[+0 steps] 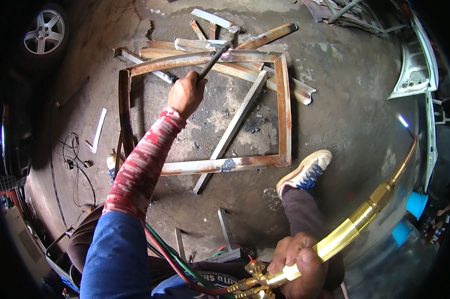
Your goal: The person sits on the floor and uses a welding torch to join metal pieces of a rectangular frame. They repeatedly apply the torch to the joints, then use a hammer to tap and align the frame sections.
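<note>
Lit torch, stained concrete floor, car wheel

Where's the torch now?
Head view, lower right: the torch is gripped in the right hand, its flame above and right of the right shoe.

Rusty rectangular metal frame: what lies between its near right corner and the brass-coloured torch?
Head view: between frame and torch, a white blue-laced shoe and dark trouser leg.
</note>
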